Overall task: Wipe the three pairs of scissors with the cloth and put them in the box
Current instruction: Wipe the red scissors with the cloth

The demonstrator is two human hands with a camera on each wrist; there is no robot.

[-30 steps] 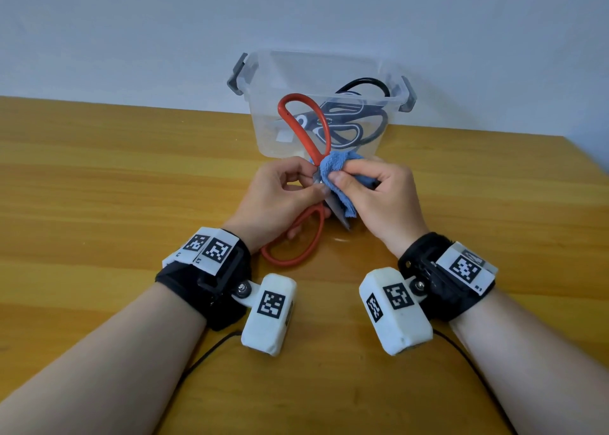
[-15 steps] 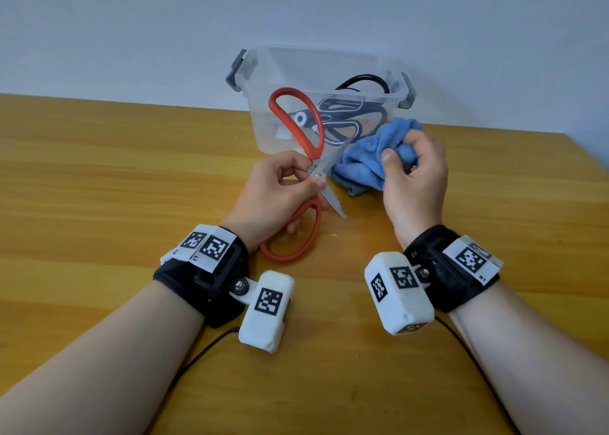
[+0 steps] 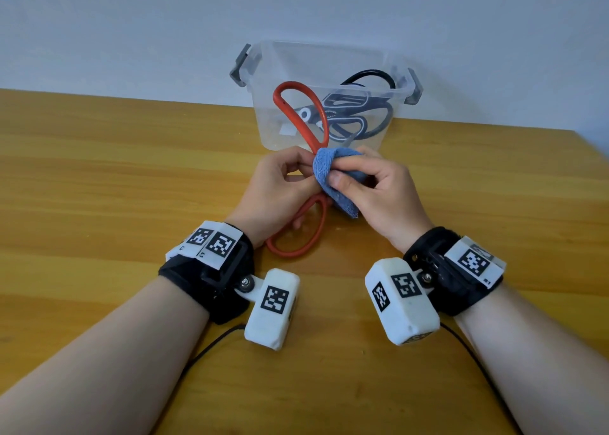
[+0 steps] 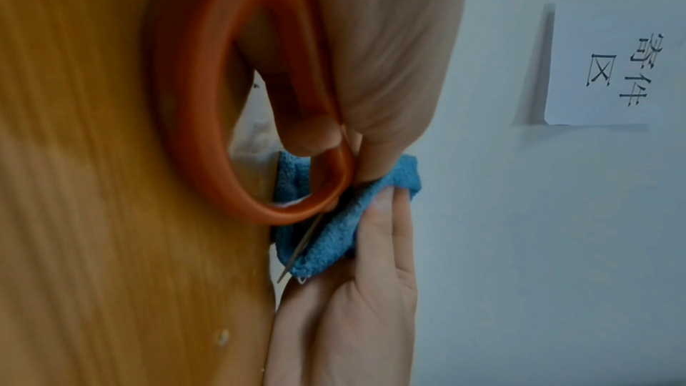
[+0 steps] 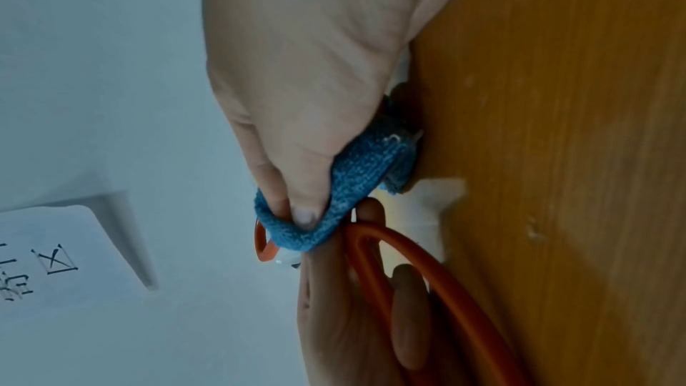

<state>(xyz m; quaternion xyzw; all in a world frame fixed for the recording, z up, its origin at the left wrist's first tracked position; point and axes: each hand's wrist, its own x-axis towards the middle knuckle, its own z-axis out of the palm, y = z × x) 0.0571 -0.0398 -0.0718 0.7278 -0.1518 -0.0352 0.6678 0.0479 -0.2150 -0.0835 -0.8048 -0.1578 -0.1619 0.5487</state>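
Left hand (image 3: pixel 280 187) grips the big orange-handled scissors (image 3: pixel 301 118), right hand (image 3: pixel 379 191) pinches the folded blue terry cloth (image 3: pixel 333 177) round the blades; I'd wipe pivot-to-tip, fingers off the edge.

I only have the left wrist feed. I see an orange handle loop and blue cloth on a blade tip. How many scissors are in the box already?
Observer: Head view shows black-handled scissors lying in the clear box; it looks like two pairs, though they overlap.
Operator: Is the other orange loop free?
Observer: Yes. The orange scissors stand open, their upper loop rising in front of the box, untouched.
Operator: How does the right hand hold the cloth?
Observer: The right wrist view shows the right hand pinching the blue cloth folded over the blade, thumb on top.
Operator: And the left hand?
Observer: The left hand grips the scissors near the pivot.
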